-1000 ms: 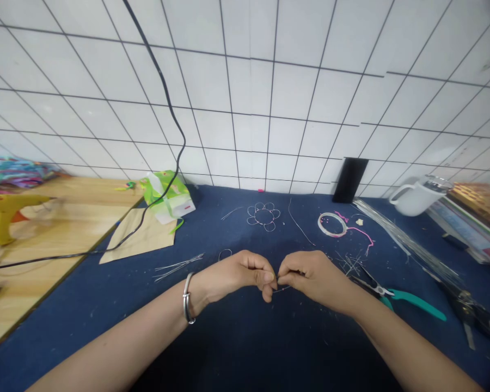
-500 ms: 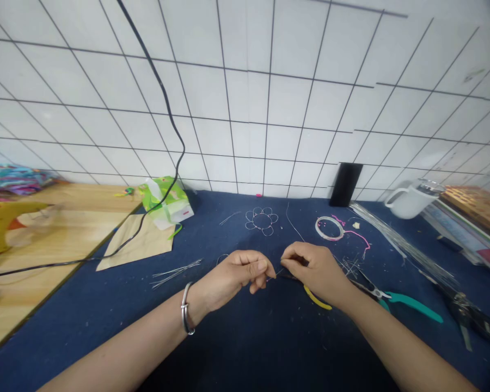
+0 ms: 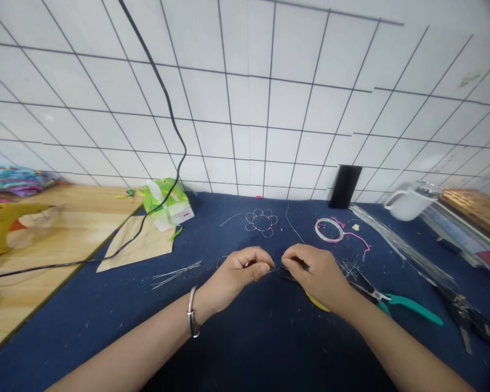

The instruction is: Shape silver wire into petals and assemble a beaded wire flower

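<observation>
Thumb and fingers of my left hand [image 3: 247, 268] are pinched on a thin wire [image 3: 273, 269], with a bit of pink showing inside the curled fingers. My right hand [image 3: 316, 272] pinches the same wire from the other side, a short gap away. Under my right hand lie pliers with a yellow handle [image 3: 318, 302], partly covered by it. A flower-shaped wire frame [image 3: 262, 222] with several loops rests on the blue cloth beyond my hands. Behind my left hand a wire loop [image 3: 221, 261] is partly hidden.
Cut wires [image 3: 177, 270] lie at left, near brown paper [image 3: 136, 242] and a green tissue pack [image 3: 167, 201]. To the right are a white ring [image 3: 329, 230], teal-handled pliers [image 3: 414, 307], a wire bundle [image 3: 404, 245] and a white mug [image 3: 410, 201]. A black cable [image 3: 163, 90] hangs at left.
My left fingers have curled in more around the wire, and a pink bit now shows there. My right hand has shifted slightly and covers more of the yellow handle.
</observation>
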Available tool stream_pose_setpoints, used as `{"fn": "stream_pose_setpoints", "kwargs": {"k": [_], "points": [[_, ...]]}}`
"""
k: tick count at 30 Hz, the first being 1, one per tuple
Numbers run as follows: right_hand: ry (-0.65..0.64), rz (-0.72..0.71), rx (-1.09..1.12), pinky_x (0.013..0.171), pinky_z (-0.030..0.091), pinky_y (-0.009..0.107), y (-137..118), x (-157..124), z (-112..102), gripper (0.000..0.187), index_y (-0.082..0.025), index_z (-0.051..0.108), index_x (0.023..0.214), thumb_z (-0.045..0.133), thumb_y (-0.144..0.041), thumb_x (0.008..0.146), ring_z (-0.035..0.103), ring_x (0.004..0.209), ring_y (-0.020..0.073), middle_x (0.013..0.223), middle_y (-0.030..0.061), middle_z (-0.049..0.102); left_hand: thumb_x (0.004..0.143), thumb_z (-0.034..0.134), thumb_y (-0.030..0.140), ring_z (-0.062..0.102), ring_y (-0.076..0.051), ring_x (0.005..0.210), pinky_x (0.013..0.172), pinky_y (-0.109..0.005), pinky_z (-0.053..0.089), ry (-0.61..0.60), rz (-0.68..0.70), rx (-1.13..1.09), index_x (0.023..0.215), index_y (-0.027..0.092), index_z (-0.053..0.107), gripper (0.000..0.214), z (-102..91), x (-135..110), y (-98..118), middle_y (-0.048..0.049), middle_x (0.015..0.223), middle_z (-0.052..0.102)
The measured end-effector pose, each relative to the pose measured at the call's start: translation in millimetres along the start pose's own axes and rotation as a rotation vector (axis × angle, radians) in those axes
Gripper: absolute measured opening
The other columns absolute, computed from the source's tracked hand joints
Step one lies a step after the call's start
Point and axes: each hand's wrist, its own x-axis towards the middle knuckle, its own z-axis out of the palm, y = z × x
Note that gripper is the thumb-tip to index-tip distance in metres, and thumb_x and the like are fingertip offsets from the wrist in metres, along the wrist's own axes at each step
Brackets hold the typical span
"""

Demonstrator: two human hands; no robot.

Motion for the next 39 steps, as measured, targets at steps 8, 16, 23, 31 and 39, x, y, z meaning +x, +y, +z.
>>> {"fn": "stream_pose_setpoints", "kwargs": {"k": [8, 16, 23, 31, 39], "points": [[-0.045, -0.045, -0.01, 0.062, 0.038, 0.022, -6, -3, 0, 0.015, -0.021, 0.057, 0.074, 0.045, -0.019, 0.082, 0.052, 0.064, 0.0097, 0.069, -0.0027, 0.059, 0.087, 0.042, 0.029, 0.046, -0.01, 0.063, 0.061, -0.025, 0.038, -0.034, -0.022, 0.212, 0.096, 0.017, 0.053, 0.019, 7.4, -4, 10, -0.0016, 0.079, 0.052], [-0.08, -0.173, -0.064, 0.066, 0.038, 0.023, -9, -4, 4, 0.016, -0.021, 0.057, 0.076, 0.043, -0.017, 0.084, 0.053, 0.07, 0.0117, 0.073, -0.0008, 0.06, 0.084, 0.043, 0.019, 0.052, -0.011, 0.062, 0.062, -0.024, 0.04, -0.148, -0.052, 0.348, 0.093, 0.018, 0.06, 0.02, 8.3, -4, 18, -0.0001, 0.071, 0.057], [-0.103, -0.147, -0.111, 0.067, 0.039, 0.024, -19, -1, 4, 0.017, -0.021, 0.058, 0.078, 0.044, -0.019, 0.085, 0.055, 0.072, 0.0122, 0.074, -0.0009, 0.06, 0.078, 0.051, 0.018, 0.051, -0.008, 0.053, 0.053, -0.021, 0.042, -0.071, -0.055, 0.364, 0.087, 0.018, 0.064, 0.016, 4.4, -7, 23, -0.0009, 0.079, 0.061], [-0.033, -0.104, -0.1, 0.065, 0.04, 0.022, -25, 3, 0, 0.015, -0.023, 0.06, 0.079, 0.047, -0.018, 0.082, 0.056, 0.069, 0.011, 0.075, -0.0025, 0.062, 0.081, 0.05, 0.021, 0.053, -0.008, 0.054, 0.054, -0.021, 0.042, -0.096, -0.049, 0.238, 0.094, 0.018, 0.059, 0.016, -4.2, -8, 33, -0.0017, 0.078, 0.06], [-0.083, -0.158, -0.149, 0.063, 0.039, 0.022, -33, 4, 1, 0.015, -0.022, 0.059, 0.078, 0.046, -0.016, 0.082, 0.054, 0.067, 0.0097, 0.074, -0.0032, 0.061, 0.079, 0.05, 0.016, 0.058, -0.007, 0.051, 0.054, -0.02, 0.043, -0.162, -0.059, -0.025, 0.085, 0.017, 0.046, 0.007, -6.3, -8, 28, 0.0024, 0.071, 0.055]]}}
